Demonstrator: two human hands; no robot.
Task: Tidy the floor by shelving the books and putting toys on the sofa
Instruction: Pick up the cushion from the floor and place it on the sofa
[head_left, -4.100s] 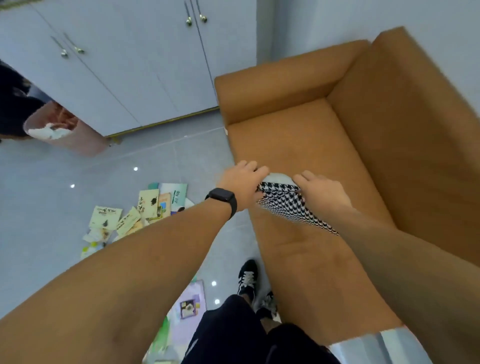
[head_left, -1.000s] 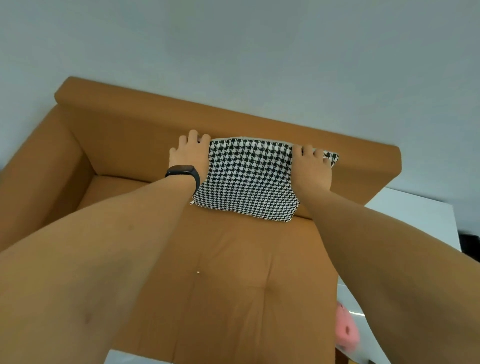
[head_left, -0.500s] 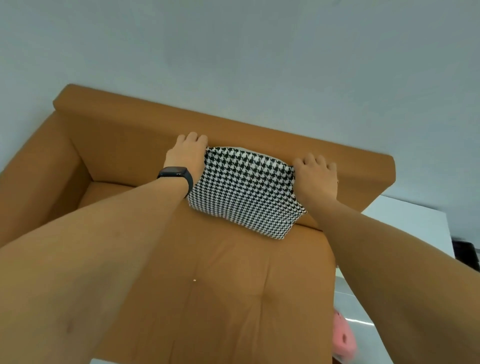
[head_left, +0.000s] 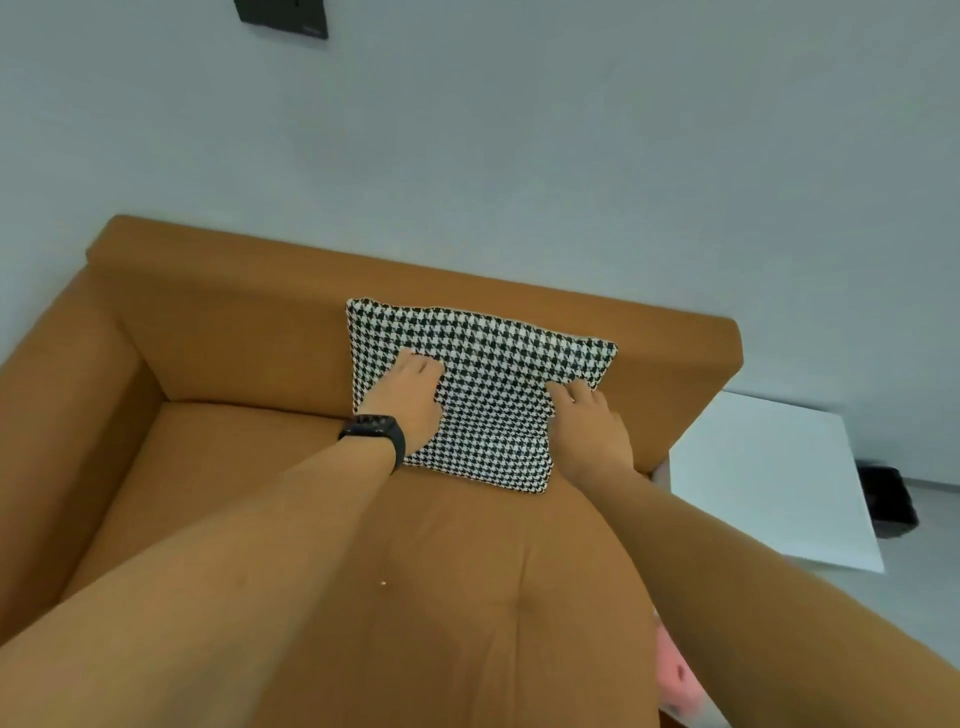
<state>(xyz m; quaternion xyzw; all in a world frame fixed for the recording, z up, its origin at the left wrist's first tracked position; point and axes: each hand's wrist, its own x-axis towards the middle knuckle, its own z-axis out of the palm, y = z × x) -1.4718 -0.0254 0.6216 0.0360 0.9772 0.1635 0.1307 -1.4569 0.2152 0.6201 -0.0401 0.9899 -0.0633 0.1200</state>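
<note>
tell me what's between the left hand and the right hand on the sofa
In the head view, only the houndstooth cushion lies between the left hand and the right hand, propped against the sofa backrest.

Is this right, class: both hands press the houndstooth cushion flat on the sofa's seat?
Not quite. The head view shows both the left hand and right hand pressing the houndstooth cushion, but it leans against the sofa backrest.

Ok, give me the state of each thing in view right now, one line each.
Cushion: propped against the sofa backrest.
Left hand: flat on the cushion.
Right hand: fingers on the cushion's right side.
Pink toy: beside the sofa, partly hidden.
</note>
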